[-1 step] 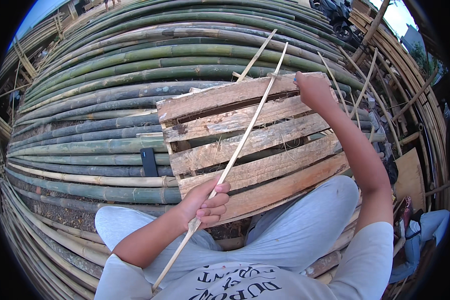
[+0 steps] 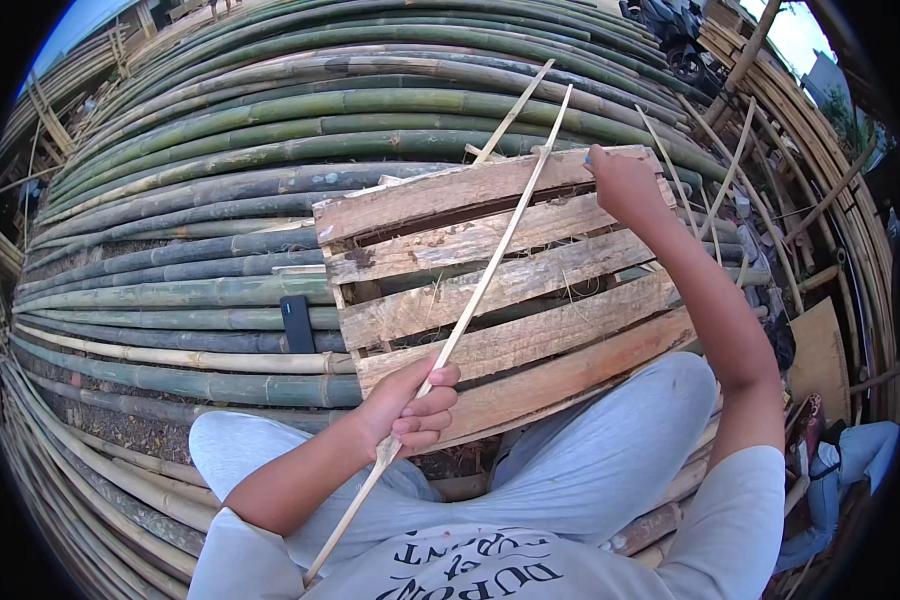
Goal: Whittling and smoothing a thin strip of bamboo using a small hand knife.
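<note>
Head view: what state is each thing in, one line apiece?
Left hand: closed around the strip.
Bamboo strip: held, slanting over the crate.
Right hand: closed; blue item showing, mostly hidden.
Slatted crate: slats facing up.
Dark phone-like object: lying on poles.
Bamboo poles: lying side by side.

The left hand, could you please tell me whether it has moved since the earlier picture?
No, not visibly: judged against the wooden crate, the left hand stays in the same place, closed around the stick.
</note>
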Tool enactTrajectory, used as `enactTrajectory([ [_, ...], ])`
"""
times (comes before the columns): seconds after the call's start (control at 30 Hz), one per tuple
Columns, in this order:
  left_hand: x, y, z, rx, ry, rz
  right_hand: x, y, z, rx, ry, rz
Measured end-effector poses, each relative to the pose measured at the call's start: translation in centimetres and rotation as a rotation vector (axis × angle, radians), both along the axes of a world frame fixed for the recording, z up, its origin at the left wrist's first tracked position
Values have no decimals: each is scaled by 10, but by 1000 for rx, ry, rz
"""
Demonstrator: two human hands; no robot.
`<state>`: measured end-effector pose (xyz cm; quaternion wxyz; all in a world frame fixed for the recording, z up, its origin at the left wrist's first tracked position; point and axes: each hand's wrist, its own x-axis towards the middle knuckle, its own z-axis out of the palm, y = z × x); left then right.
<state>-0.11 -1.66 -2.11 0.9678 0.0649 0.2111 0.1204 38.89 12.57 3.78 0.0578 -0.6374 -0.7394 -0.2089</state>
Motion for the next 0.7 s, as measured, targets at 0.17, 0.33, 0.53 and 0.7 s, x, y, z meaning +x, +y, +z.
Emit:
enactTrajectory([
  [0.17, -3, 1, -2, -20, -24, 9, -52, -33, 6, -30, 174, -2],
  [0.33, -5, 1, -4, -21, -34, 31, -124, -105, 1, -309, 616, 335],
  [0.53, 1, -2, 0, 72, 18, -16, -161, -159, -28, -303, 755, 356],
  [0.7, 1, -5, -6, 33, -46, -26, -172, -138, -36, -744, 1356, 26],
])
